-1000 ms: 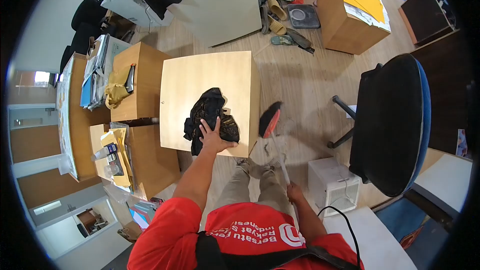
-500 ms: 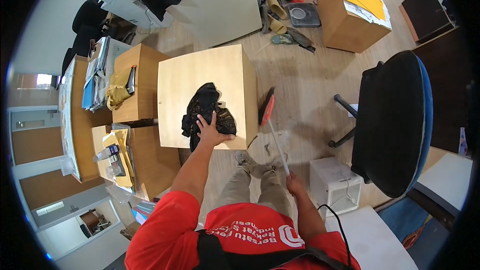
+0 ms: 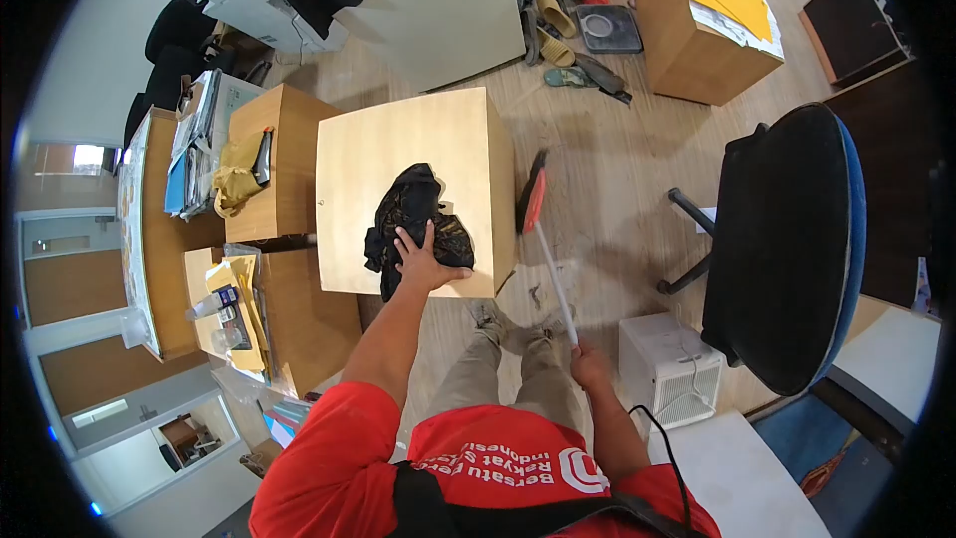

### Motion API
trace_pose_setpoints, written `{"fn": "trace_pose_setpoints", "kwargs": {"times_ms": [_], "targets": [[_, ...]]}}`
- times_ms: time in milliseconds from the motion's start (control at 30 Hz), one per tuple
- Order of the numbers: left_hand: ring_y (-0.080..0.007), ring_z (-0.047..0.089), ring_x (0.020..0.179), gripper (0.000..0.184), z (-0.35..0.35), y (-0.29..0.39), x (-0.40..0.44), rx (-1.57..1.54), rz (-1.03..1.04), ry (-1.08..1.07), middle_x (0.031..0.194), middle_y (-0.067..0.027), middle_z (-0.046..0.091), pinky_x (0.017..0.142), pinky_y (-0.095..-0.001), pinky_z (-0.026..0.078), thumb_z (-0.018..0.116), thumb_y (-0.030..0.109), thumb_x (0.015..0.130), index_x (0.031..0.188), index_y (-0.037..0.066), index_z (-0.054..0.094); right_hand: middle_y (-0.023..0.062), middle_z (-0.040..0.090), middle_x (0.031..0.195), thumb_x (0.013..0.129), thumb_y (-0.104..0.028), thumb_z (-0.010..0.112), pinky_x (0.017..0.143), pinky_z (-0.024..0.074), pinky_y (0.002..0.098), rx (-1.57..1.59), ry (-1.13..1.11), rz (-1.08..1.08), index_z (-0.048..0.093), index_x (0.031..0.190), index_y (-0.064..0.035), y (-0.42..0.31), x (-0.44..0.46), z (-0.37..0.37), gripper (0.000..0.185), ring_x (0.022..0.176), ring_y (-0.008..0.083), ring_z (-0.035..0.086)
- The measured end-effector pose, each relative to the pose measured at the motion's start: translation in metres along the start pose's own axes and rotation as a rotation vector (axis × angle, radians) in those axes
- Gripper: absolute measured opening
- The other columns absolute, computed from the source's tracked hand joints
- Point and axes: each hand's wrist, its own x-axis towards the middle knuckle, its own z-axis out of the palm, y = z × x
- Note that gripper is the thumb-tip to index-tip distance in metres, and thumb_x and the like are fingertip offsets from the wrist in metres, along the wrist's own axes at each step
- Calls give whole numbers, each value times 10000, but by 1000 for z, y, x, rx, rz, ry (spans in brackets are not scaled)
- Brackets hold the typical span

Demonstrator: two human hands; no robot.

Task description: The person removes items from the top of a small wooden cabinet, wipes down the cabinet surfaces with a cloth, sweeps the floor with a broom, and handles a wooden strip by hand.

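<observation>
Several left fingers (image 3: 429, 237) splayed over black cloth (image 3: 406, 199).

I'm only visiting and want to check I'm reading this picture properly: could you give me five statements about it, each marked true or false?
1. The left hand lies over a black cloth. True.
2. The right hand grips the handle of a broom. True.
3. The black cloth is spread on the floor. False: it lies on top of a wooden cabinet.
4. The broom's head is bright green. False: it is red, with dark bristles.
5. A chair stands on the right side of the picture. True.
</observation>
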Motion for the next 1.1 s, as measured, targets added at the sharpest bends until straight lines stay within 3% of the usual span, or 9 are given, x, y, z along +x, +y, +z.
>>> {"fn": "trace_pose_setpoints", "kwargs": {"times_ms": [33,100,167,367,500,567,767,933,1100], "targets": [[-465,-54,1439,1440,2,-1,1,0,2,-1,1523,-295,-207,1072,-666,241,837,697,436,1530,329,-23,248,648,829,963,-303,445,672,511,488,-95,-2,-32,582,1208,-58,14,3,11,372,722,413,645],[-465,-53,1439,1439,0,-2,1,-7,8,7,1522,-295,-208,1070,-670,241,837,699,433,1531,328,-17,299,620,1060,956,-303,425,903,451,508,20,-193,14,549,1282,-64,58,2,24,423,1019,478,576],[-463,-53,1440,1444,0,-1,1,-3,-4,-1,1525,-291,-205,1069,-672,238,838,700,427,1531,329,-16,168,609,645,977,-319,442,437,488,393,48,-107,-13,551,1218,-49,101,-8,34,377,455,280,582],[-475,-48,1436,1449,1,-2,3,-39,3,12,1524,-291,-209,1064,-685,228,846,689,417,1530,331,-11,51,498,567,987,-339,468,351,385,319,707,-231,411,556,1128,-77,-6,-31,-59,310,376,158,456],[-468,-63,1437,1464,1,-3,2,-37,9,16,1523,-280,-228,1063,-686,228,855,676,408,1528,332,-22,39,492,607,956,-330,565,355,375,320,849,-167,95,518,996,-94,-54,59,-70,244,390,155,457],[-471,-68,1436,1439,-1,0,0,-50,-9,-1,1527,-282,-212,1070,-687,209,847,689,427,1531,336,-6,27,476,599,949,-274,579,358,395,338,1094,-176,233,516,1009,-73,-103,99,-82,219,378,160,437],[-469,-77,1436,1459,-3,3,1,-27,-9,-1,1524,-286,-214,1073,-686,204,856,674,415,1532,322,-14,92,566,679,947,-224,560,385,439,378,658,195,150,558,935,-48,-155,211,-67,177,452,187,531],[-471,-69,1435,1463,-4,4,4,-11,-27,-15,1524,-287,-213,1082,-669,219,847,692,407,1531,327,-17,164,617,706,972,-227,474,399,453,389,503,536,48,557,1253,-13,-122,254,-74,362,408,248,535],[-472,-64,1436,1457,-6,3,7,-19,-28,-22,1524,-286,-212,1080,-667,221,840,703,407,1532,326,-5,171,634,760,985,-208,422,419,464,388,486,404,103,434,1408,-42,-111,245,-107,455,441,258,552]]}}
